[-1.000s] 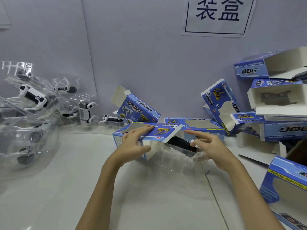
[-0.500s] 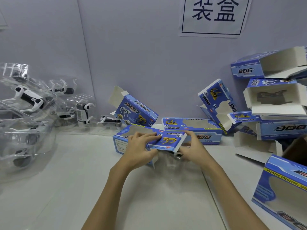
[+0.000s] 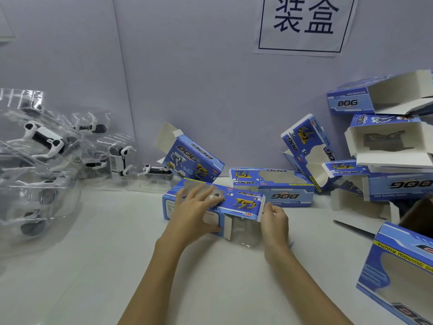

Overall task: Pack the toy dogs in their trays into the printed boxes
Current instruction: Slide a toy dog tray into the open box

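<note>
A blue printed box (image 3: 215, 202) lies on the white table (image 3: 93, 266), a clear tray (image 3: 243, 231) with a toy dog apparently most of the way inside. The left hand (image 3: 194, 212) presses flat, fingers spread, on the box top. The right hand (image 3: 274, 219) curls at the open end, probably pushing the tray. Light, thin card crushes easily; hold by the edges. More boxes (image 3: 271, 186) and trayed dogs (image 3: 46, 141) lie around.
</note>
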The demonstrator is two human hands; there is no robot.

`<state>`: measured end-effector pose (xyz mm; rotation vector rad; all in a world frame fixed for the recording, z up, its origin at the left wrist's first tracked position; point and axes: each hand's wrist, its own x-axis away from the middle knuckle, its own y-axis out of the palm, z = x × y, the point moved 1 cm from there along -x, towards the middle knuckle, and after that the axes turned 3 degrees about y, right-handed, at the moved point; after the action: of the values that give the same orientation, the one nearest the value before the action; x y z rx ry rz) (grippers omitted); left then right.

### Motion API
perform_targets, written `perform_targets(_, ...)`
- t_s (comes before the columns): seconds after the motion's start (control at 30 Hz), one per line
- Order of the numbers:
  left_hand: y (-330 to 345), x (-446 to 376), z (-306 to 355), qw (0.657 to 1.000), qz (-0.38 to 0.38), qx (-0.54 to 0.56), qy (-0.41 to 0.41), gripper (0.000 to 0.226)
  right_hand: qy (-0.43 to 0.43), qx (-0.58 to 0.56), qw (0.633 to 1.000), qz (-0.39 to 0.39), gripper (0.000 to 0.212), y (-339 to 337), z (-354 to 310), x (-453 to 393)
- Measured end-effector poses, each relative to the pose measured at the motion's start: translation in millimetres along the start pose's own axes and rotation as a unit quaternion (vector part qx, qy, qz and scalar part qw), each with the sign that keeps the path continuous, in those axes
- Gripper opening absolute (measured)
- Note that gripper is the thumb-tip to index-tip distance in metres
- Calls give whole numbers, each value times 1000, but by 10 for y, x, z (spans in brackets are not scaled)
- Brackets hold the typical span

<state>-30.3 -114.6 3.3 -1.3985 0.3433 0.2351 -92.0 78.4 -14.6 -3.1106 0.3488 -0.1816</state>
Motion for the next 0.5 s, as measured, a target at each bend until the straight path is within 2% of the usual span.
perform_targets(0.1, 23, 32, -10, 998, -20, -8, -63, 81, 4, -34, 999, -20, 31, 23, -52, 129)
perform_targets(0.17, 35, 38, 13, 998, -12, -18, -66, 83, 0, -52, 998, -42, 21, 59, -31, 199)
perform_targets(0.23, 40, 33, 38, 998, 19, -28, -56, 87, 38, -137, 981, -131, 17, 120, -23, 286)
perform_targets(0.3, 58, 7, 57, 998, 44, -21, -47, 86, 89, -213, 947, -225, 26, 140, -29, 341)
perform_targets(0.33, 70, -6, 62, 997, 54, -20, -43, 84, 89, -217, 940, -247, 30, 130, -28, 334)
perform_targets(0.4, 83, 1, 80, 996, 74, -20, -38, 78, 63, -188, 949, -245, 32, 85, -23, 299)
perform_targets(0.5, 49, 16, 138, 990, 139, 1, -7, 67, 74, -178, 962, -192, 14, 27, -49, 200)
